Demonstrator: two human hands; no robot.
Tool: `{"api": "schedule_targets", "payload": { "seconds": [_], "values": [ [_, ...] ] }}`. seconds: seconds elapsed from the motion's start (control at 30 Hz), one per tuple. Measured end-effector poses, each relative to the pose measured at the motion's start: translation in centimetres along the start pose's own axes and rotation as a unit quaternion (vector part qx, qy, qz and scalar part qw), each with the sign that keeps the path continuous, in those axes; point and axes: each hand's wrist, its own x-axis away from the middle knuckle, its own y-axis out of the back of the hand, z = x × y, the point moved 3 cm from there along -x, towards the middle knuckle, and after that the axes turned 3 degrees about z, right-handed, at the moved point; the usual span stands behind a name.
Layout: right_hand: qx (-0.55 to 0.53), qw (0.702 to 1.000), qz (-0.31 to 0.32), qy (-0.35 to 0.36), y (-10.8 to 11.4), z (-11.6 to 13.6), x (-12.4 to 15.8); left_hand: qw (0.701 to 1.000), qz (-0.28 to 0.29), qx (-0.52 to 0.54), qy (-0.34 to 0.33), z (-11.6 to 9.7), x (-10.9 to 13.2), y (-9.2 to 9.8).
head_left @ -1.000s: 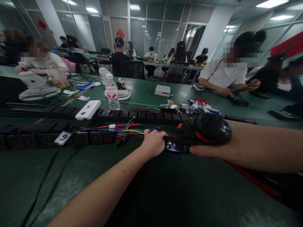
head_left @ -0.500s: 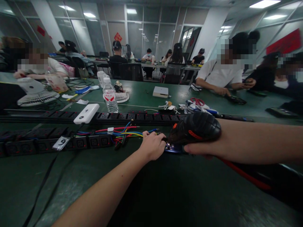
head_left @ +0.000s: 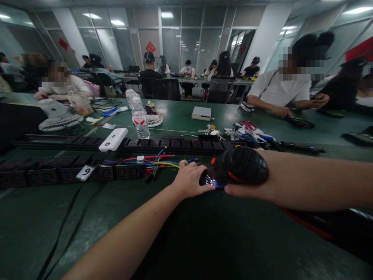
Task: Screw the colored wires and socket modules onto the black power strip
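My right hand (head_left: 247,190) is wrapped round a black power drill (head_left: 241,164) with orange accents. Its rounded back end faces me, and its body hides most of my fingers and the tip. Under the drill's front, a bright light falls on a small bluish part that looks like a circuit board (head_left: 215,183). From the left, my left hand (head_left: 190,179) grips this part, thumb along the near edge and fingers bent over the far side. Loose red, blue, yellow and green wires (head_left: 163,163) end close to my left fingers. They come out of a black power strip (head_left: 128,171).
Behind lies a second long socket strip (head_left: 157,144), with a white power bank (head_left: 113,139) on it. A water bottle (head_left: 140,118), a white box (head_left: 201,113) and red scissors (head_left: 247,125) stand or lie farther back. Co-workers sit across the green table (head_left: 175,109).
My view has turned slightly left, so the scene sits farther right. My left thumb has stretched out along the lit board's near edge. The drill stays over the board.
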Motion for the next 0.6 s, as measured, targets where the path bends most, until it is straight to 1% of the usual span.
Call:
{"api": "schedule_targets", "payload": {
  "seconds": [0.07,0.1,0.23,0.37,0.43,0.6],
  "values": [
    [0.024,1.000,-0.006,-0.015,-0.4,-0.6,-0.1,1.000,-0.010,-0.001,-0.003,0.1,0.0,-0.1],
    [0.034,0.999,-0.015,-0.009,-0.5,-1.0,-0.2,1.000,-0.014,-0.001,-0.006,0.1,0.0,-0.1],
    [0.036,0.998,-0.045,0.040,-0.9,-2.1,-0.5,1.000,-0.021,0.004,-0.008,0.3,0.0,-0.5],
    [0.023,0.994,-0.044,0.100,-0.7,-1.8,-0.7,1.000,-0.030,0.001,-0.003,0.4,0.0,-0.6],
    [0.026,0.992,-0.045,0.119,-0.7,-1.6,-0.7,1.000,-0.029,-0.002,-0.005,0.4,-0.1,-0.6],
    [0.045,0.992,-0.046,0.107,-0.7,-1.9,-0.9,1.000,-0.027,-0.011,-0.005,0.4,-0.1,-0.7]
  ]
}}
